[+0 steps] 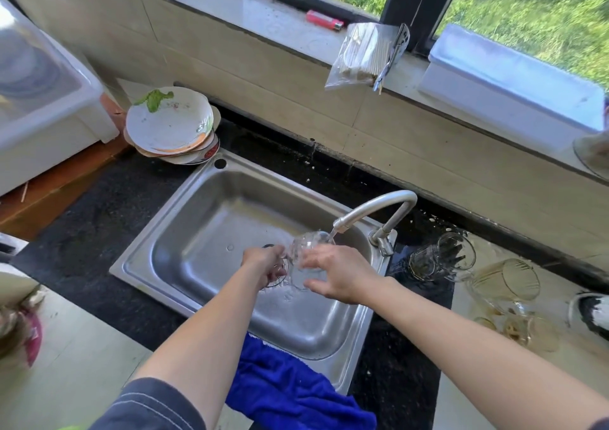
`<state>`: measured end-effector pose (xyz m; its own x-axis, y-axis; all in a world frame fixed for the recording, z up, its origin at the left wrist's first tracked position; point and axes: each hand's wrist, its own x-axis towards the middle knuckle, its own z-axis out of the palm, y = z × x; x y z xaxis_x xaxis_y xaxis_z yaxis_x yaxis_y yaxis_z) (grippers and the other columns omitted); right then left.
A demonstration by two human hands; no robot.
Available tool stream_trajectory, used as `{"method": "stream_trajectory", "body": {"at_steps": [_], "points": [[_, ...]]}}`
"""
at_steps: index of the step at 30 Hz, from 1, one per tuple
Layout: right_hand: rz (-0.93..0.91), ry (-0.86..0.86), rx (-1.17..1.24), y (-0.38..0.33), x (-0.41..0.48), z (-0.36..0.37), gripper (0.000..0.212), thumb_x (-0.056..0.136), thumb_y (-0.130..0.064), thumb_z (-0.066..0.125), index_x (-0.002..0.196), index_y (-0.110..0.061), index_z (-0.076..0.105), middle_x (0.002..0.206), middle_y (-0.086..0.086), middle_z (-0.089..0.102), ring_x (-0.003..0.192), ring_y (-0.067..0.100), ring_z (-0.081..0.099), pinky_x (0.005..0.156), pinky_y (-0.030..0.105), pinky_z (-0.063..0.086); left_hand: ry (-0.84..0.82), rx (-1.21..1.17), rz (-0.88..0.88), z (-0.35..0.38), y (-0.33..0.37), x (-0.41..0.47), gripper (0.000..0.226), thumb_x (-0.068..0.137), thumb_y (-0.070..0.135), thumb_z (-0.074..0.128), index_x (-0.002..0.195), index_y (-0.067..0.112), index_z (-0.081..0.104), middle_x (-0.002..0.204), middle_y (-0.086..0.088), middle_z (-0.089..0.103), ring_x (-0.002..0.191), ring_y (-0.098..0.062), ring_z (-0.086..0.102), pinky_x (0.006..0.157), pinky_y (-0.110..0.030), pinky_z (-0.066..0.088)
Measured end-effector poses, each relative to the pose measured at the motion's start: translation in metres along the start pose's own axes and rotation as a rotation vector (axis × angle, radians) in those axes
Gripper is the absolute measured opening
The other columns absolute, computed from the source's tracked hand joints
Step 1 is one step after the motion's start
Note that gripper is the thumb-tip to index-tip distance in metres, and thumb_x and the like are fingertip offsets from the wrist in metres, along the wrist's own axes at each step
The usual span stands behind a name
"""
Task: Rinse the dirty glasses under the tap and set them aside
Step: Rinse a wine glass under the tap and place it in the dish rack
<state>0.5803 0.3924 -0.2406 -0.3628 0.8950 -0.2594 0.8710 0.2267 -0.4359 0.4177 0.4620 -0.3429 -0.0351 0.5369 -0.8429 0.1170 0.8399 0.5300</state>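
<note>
A clear glass [308, 245] is held tilted over the steel sink [184, 218], its mouth right under the spout of the tap [375, 208], from which water runs. My left hand [267, 264] curls around the glass's handle side. My right hand [339, 273] grips the glass from the right. On the counter right of the sink lie two more glasses on their sides: a clear mug [441, 258] and a larger, stained glass [504, 281].
A stack of dirty plates [171, 126] sits at the sink's far left corner. A blue cloth [290, 386] hangs over the near rim. On the sill lie a red lighter [324, 20], a bag of chopsticks [362, 55] and a white box [507, 83].
</note>
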Motion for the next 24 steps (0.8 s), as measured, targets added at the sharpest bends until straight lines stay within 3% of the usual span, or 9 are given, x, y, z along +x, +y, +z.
{"method": "stream_trajectory", "body": {"at_steps": [3, 5, 7, 10, 13, 16, 19, 21, 24], "points": [[0.01, 0.069, 0.047, 0.003, -0.003, -0.004, 0.02, 0.088, -0.04, 0.065, 0.102, -0.029, 0.075, 0.106, -0.011, 0.072, 0.1, 0.01, 0.064, 0.088, 0.035, 0.051, -0.018, 0.101, -0.019, -0.009, 0.004, -0.004, 0.017, 0.085, 0.018, 0.067, 0.076, 0.009, 0.055, 0.062, -0.008, 0.051, 0.025, -0.013, 0.048, 0.031, -0.008, 0.018], [0.051, 0.086, 0.087, 0.001, -0.002, -0.004, 0.029, 0.089, -0.04, 0.065, 0.115, -0.03, 0.07, 0.122, -0.013, 0.067, 0.115, 0.008, 0.058, 0.098, 0.034, 0.047, -0.073, 0.122, -0.071, -0.011, 0.003, -0.009, 0.02, 0.089, 0.027, 0.062, 0.081, 0.01, 0.056, 0.064, -0.01, 0.055, 0.027, -0.013, 0.048, 0.032, -0.009, 0.023], [0.152, 0.069, 0.248, -0.003, 0.003, 0.001, 0.026, 0.09, -0.036, 0.066, 0.114, -0.029, 0.071, 0.118, -0.012, 0.069, 0.112, 0.008, 0.06, 0.098, 0.035, 0.047, -0.16, 0.022, -0.109, -0.007, 0.001, -0.013, 0.027, 0.092, 0.035, 0.057, 0.094, 0.008, 0.058, 0.078, -0.017, 0.062, 0.047, -0.02, 0.06, 0.036, -0.018, 0.041], [0.39, 0.259, 0.618, -0.015, 0.008, 0.007, 0.011, 0.087, -0.03, 0.068, 0.078, -0.031, 0.076, 0.076, -0.008, 0.072, 0.075, 0.012, 0.065, 0.076, 0.046, 0.055, -0.185, -0.288, -0.009, 0.005, -0.004, -0.013, 0.011, 0.095, 0.017, 0.055, 0.092, 0.007, 0.054, 0.1, -0.023, 0.056, 0.076, -0.032, 0.059, 0.058, -0.035, 0.056], [0.495, 0.322, 0.814, -0.022, 0.005, 0.011, 0.017, 0.087, -0.027, 0.07, 0.071, -0.023, 0.074, 0.072, 0.006, 0.07, 0.071, 0.019, 0.062, 0.067, 0.048, 0.057, -0.06, -0.38, 0.115, 0.01, -0.008, -0.009, 0.012, 0.095, 0.001, 0.05, 0.085, 0.006, 0.051, 0.087, -0.017, 0.053, 0.064, -0.027, 0.055, 0.051, -0.029, 0.056], [0.244, 0.14, 0.369, -0.015, -0.002, 0.004, 0.016, 0.087, -0.042, 0.067, 0.086, -0.029, 0.076, 0.096, -0.004, 0.073, 0.094, 0.014, 0.064, 0.084, 0.037, 0.052, 0.006, -0.291, 0.091, 0.002, -0.003, -0.012, 0.002, 0.093, 0.006, 0.054, 0.091, 0.005, 0.055, 0.068, -0.016, 0.054, 0.042, -0.019, 0.047, 0.036, -0.02, 0.037], [0.07, 0.087, 0.047, -0.012, 0.002, -0.011, 0.035, 0.09, -0.044, 0.063, 0.121, -0.027, 0.067, 0.136, -0.011, 0.057, 0.132, 0.007, 0.042, 0.103, 0.025, 0.035, -0.01, -0.14, 0.018, -0.001, 0.0, -0.014, 0.009, 0.085, 0.016, 0.059, 0.089, 0.008, 0.058, 0.063, -0.019, 0.058, 0.036, -0.014, 0.033, 0.036, -0.014, 0.022], [0.034, 0.042, -0.024, -0.013, 0.005, -0.016, 0.041, 0.09, -0.045, 0.063, 0.128, -0.028, 0.061, 0.138, -0.01, 0.055, 0.132, 0.01, 0.043, 0.105, 0.028, 0.037, -0.042, -0.097, -0.016, -0.002, 0.002, -0.018, 0.009, 0.083, 0.019, 0.057, 0.087, 0.011, 0.057, 0.064, -0.015, 0.056, 0.034, -0.013, 0.03, 0.036, -0.012, 0.02], [0.067, -0.092, -0.104, -0.003, 0.002, -0.024, 0.028, 0.09, -0.049, 0.06, 0.106, -0.028, 0.071, 0.111, -0.009, 0.069, 0.105, 0.014, 0.061, 0.089, 0.033, 0.049, 0.027, -0.065, -0.002, -0.016, 0.001, -0.011, 0.018, 0.085, 0.024, 0.06, 0.095, 0.01, 0.055, 0.062, -0.007, 0.049, 0.033, -0.01, 0.031, 0.036, -0.011, 0.02]]}}
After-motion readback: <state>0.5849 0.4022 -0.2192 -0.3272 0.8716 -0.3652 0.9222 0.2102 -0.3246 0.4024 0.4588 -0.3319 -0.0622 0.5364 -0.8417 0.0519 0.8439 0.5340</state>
